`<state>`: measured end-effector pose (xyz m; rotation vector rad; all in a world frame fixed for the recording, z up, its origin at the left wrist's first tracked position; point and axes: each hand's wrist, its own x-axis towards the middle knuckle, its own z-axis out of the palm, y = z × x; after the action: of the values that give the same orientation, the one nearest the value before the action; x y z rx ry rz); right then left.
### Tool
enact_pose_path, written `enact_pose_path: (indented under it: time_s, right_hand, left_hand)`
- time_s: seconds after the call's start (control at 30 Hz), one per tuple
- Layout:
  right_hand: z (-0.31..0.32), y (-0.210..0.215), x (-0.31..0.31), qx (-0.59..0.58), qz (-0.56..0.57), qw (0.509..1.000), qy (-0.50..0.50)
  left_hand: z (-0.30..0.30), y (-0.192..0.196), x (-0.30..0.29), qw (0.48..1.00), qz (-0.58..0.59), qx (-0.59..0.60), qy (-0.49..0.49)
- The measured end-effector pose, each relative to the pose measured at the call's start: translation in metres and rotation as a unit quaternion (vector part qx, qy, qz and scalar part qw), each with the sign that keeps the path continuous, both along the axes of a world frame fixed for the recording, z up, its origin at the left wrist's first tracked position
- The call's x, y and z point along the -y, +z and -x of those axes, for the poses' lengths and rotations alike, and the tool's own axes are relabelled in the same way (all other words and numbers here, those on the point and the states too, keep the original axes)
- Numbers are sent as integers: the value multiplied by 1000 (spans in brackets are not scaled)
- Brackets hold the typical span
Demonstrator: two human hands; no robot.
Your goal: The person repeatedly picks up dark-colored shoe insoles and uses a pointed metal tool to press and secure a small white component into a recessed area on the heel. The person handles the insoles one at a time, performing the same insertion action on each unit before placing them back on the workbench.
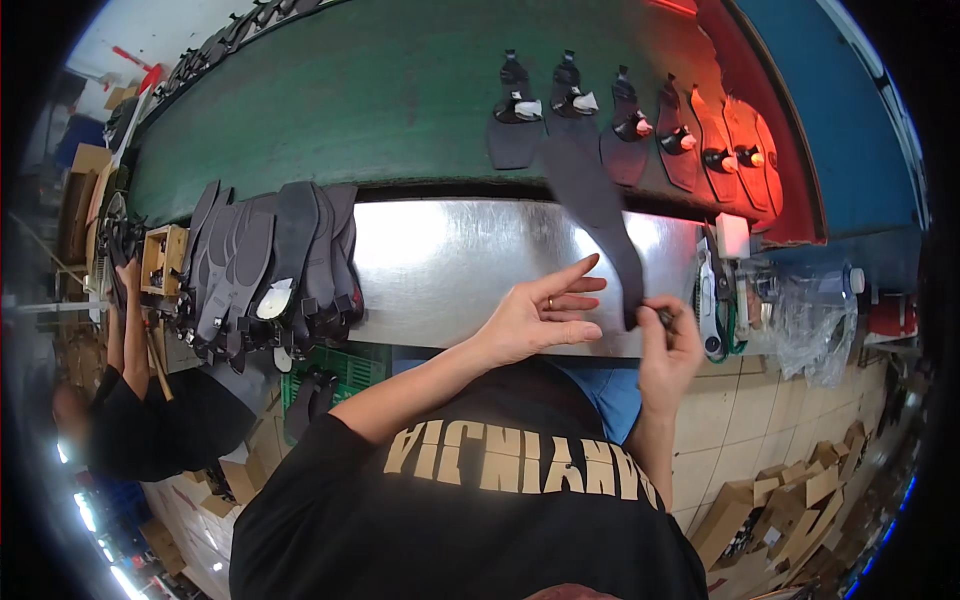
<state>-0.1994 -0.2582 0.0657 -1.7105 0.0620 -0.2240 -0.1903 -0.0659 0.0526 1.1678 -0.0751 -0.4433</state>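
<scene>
My right hand pinches the near end of a dark grey shoe sole and holds it above the metal table. The sole points away from me and is smeared by motion; its far end overlaps the green belt. Beside it on the left, my left hand is open with fingers stretched out, apparently holding nothing. Several flat soles with black straps and pale wads lie in a row on the belt, the rightmost lit red. A heap of similar dark soles covers the left end of the table.
Cutters or scissors, a white box and a clear plastic bag sit at the right table end. A green crate stands below the heap. At far left a co-worker handles dark pieces near a wooden box. Cardboard boxes lie on the floor.
</scene>
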Motion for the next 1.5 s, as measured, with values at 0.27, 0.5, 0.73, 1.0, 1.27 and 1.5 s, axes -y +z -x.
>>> enact_pose_path:
  time_s: [0.27,0.5,0.73,1.0,1.27,1.5]
  right_hand:
    - [15,-9,69,-16,257,956,-140]
    - [-2,-4,31,86,279,956,-29]
    - [-29,-52,7,99,384,918,-18]
    - [-38,-34,-8,103,410,906,5]
    - [-57,-13,-3,12,-468,849,245]
    - [-35,38,-19,-10,-492,852,181]
  left_hand:
    - [-112,-33,-46,931,-178,139,287]
    - [-225,-82,-78,687,-587,294,313]
    - [-187,-87,-59,673,-608,280,314]
    - [-199,-62,-75,780,-364,294,414]
    - [-62,34,-28,997,38,27,54]
    - [-23,25,-39,993,104,-43,45]
